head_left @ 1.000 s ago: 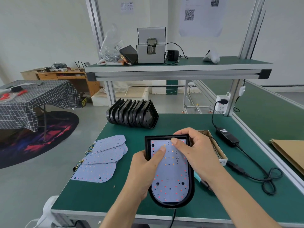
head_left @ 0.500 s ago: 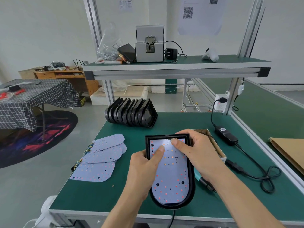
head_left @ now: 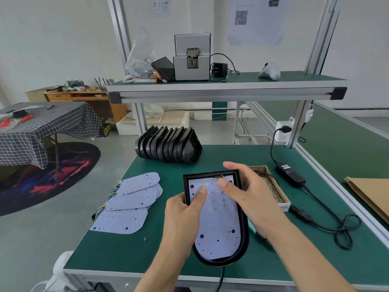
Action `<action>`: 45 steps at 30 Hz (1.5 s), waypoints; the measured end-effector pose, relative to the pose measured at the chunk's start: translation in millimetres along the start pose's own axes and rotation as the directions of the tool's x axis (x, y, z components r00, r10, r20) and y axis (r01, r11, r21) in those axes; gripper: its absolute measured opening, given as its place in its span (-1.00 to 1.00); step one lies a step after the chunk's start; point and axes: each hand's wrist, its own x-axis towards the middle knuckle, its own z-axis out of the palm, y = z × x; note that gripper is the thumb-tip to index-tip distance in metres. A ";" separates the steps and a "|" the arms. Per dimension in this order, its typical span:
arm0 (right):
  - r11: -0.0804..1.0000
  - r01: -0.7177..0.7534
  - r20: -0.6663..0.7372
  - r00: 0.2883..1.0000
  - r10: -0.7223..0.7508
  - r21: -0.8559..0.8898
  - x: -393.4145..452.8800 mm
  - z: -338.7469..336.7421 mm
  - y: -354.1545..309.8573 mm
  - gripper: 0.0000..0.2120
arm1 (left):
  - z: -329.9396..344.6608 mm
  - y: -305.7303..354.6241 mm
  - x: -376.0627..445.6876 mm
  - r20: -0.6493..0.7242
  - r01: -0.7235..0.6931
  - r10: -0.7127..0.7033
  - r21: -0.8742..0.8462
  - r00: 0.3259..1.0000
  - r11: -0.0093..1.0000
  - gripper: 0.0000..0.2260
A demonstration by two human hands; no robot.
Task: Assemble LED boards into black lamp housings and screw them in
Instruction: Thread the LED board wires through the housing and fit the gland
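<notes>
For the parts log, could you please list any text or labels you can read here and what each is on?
"NCER": the end of a word on the front of the cardboard screw box; the rest is hidden.
QR code on the wall poster: its print is too small to read.
Small wall notice: blurred.
Power adapter label: unreadable.

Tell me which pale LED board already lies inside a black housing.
The pale LED board under both hands, framed by the black lamp housing; the loose boards lie bare on the green table.
</notes>
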 end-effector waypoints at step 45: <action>0.190 -0.642 0.551 0.747 0.371 0.743 -26.3 -44.9 38.5 -0.25 | -24.9 -7.6 18.7 0.327 -0.047 0.040 0.014 0.944 0.999 -0.74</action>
